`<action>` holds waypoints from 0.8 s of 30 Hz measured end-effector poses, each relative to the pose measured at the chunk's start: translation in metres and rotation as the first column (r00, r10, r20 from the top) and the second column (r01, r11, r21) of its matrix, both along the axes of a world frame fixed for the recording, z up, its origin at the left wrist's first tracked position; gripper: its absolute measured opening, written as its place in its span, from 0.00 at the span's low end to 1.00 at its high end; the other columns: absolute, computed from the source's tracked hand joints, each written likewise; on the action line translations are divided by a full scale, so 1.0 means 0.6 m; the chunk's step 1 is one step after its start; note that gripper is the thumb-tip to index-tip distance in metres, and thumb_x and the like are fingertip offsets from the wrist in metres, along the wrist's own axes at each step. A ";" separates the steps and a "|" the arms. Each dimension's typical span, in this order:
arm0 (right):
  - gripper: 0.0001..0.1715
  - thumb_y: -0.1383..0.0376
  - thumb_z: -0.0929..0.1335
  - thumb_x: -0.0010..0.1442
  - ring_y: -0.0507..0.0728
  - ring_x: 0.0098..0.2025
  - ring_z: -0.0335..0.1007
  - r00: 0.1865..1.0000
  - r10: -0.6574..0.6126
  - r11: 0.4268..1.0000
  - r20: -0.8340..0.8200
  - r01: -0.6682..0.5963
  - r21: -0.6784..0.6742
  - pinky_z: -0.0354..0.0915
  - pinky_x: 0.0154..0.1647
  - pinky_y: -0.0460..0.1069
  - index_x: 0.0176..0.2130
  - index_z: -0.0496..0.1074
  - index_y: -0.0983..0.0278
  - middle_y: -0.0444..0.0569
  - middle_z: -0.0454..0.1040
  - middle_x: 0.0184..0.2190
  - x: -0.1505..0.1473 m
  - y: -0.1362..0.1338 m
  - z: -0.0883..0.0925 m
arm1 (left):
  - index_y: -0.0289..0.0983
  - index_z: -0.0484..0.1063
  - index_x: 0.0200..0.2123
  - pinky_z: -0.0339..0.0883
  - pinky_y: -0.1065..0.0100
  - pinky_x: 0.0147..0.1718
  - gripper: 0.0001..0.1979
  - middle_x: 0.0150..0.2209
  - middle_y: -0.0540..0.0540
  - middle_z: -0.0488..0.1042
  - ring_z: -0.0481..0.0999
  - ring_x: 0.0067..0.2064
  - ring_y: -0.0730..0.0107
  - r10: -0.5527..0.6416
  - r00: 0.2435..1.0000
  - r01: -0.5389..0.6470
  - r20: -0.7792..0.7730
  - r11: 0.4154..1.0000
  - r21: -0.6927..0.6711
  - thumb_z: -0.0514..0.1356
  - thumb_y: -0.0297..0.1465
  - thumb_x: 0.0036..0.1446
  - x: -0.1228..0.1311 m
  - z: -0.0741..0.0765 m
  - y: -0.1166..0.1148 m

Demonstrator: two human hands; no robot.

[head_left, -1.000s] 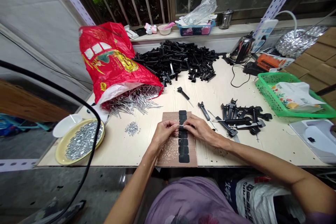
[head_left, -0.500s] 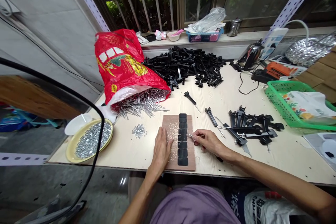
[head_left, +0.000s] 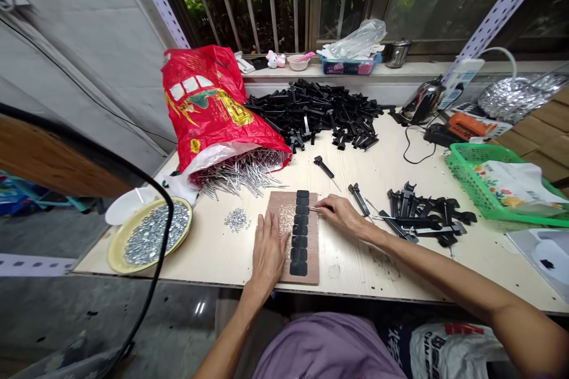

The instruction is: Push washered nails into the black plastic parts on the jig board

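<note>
A thin metal pin (head_left: 313, 208) is pinched between the fingertips of the right hand (head_left: 340, 213) at the centre of the frame. Its free end is held against the upper part of a row of black pieces (head_left: 300, 231) set in a line on a brown board (head_left: 276, 204). The left hand (head_left: 269, 246) is laid flat and released on the left half of the board, grasping nothing. The board itself is seen at the near edge of the bench (head_left: 355, 172).

The step in hand is judged to be the bringing of the pin to one black piece. A fine pinch and a board kept steady under the flat palm are called for by so thin a part.

At the upper left, a red bag (head_left: 213, 112) is lying on its side, and long metal pins (head_left: 240, 174) are spilled from its mouth onto the bench. At the lower left, a yellow plate (head_left: 112, 246) is filled with small silvery nuts or washers; which they are cannot be told. A white bowl (head_left: 127, 206) is set just behind it, and its contents cannot be made out.

At the right edge, a green basket (head_left: 466, 166) is holding a flowered packet (head_left: 511, 180). On the sill at the top, a blue basket (head_left: 351, 65) is topped by a clear plastic bag (head_left: 355, 38).
</note>
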State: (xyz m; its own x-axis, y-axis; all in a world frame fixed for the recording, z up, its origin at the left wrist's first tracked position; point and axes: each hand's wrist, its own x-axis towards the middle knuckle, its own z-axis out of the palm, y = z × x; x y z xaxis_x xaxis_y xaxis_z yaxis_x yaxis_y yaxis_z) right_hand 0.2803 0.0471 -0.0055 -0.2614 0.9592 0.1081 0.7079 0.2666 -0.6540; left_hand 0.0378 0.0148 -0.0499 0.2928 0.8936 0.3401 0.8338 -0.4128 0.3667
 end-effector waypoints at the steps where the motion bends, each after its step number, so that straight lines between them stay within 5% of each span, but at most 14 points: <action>1: 0.12 0.64 0.61 0.64 0.54 0.35 0.66 1.000 0.009 1.000 0.001 -0.009 0.029 0.62 0.37 0.49 0.37 0.73 0.65 0.50 0.71 0.33 0.000 0.005 -0.005 | 0.30 0.53 0.62 0.54 0.44 0.58 0.26 0.64 0.29 0.53 0.42 0.67 0.46 0.002 1.000 -0.002 -0.013 1.000 0.010 0.48 0.36 0.64 0.002 0.001 -0.001; 7: 0.14 0.62 0.60 0.66 0.54 0.35 0.65 0.990 0.034 0.987 0.135 -0.055 0.153 0.62 0.33 0.48 0.38 0.71 0.64 0.50 0.69 0.36 0.002 0.043 -0.012 | 0.28 0.55 0.61 0.56 0.45 0.57 0.26 0.62 0.28 0.57 0.47 0.66 0.46 0.031 0.999 -0.030 -0.037 0.999 0.024 0.47 0.37 0.64 0.005 0.005 -0.001; 10: 0.15 0.63 0.58 0.67 0.55 0.37 0.65 0.980 0.086 0.972 0.177 -0.122 0.202 0.63 0.34 0.49 0.38 0.71 0.65 0.51 0.69 0.34 -0.004 0.026 -0.018 | 0.29 0.55 0.60 0.56 0.45 0.57 0.26 0.62 0.28 0.57 0.48 0.66 0.46 0.047 0.998 -0.046 -0.035 0.999 0.029 0.47 0.38 0.64 0.007 0.004 -0.001; 15: 0.18 0.67 0.55 0.67 0.54 0.33 0.63 0.869 0.458 0.850 0.189 -0.490 0.193 0.63 0.30 0.48 0.38 0.71 0.65 0.50 0.70 0.30 -0.020 -0.037 -0.026 | 0.29 0.56 0.60 0.54 0.47 0.59 0.25 0.62 0.30 0.56 0.48 0.66 0.48 0.045 0.999 -0.045 -0.012 0.999 0.004 0.47 0.37 0.64 0.008 0.002 -0.002; 20: 0.18 0.64 0.55 0.67 0.55 0.36 0.64 0.973 0.217 0.966 0.076 -0.226 0.124 0.67 0.32 0.51 0.37 0.70 0.65 0.50 0.69 0.32 -0.018 -0.018 -0.003 | 0.29 0.56 0.60 0.53 0.47 0.59 0.24 0.63 0.32 0.55 0.46 0.66 0.50 0.049 0.999 -0.049 -0.006 0.999 -0.007 0.44 0.35 0.65 0.007 0.001 -0.003; 24: 0.16 0.62 0.57 0.66 0.53 0.35 0.64 0.966 0.255 0.961 0.048 -0.259 0.094 0.68 0.32 0.50 0.38 0.71 0.62 0.47 0.69 0.32 -0.020 -0.014 0.004 | 0.30 0.55 0.61 0.53 0.47 0.59 0.24 0.64 0.32 0.54 0.45 0.67 0.50 0.043 0.999 -0.043 -0.018 0.999 -0.011 0.43 0.35 0.65 0.007 0.000 -0.003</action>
State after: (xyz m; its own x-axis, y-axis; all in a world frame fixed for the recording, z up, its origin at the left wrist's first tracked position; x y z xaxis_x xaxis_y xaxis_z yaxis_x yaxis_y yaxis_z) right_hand 0.2684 0.0385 -0.0028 -0.5032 0.8442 0.1847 0.6291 0.5044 -0.5915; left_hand 0.0422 0.0131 -0.0498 0.2600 0.9094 0.3246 0.8571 -0.3722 0.3562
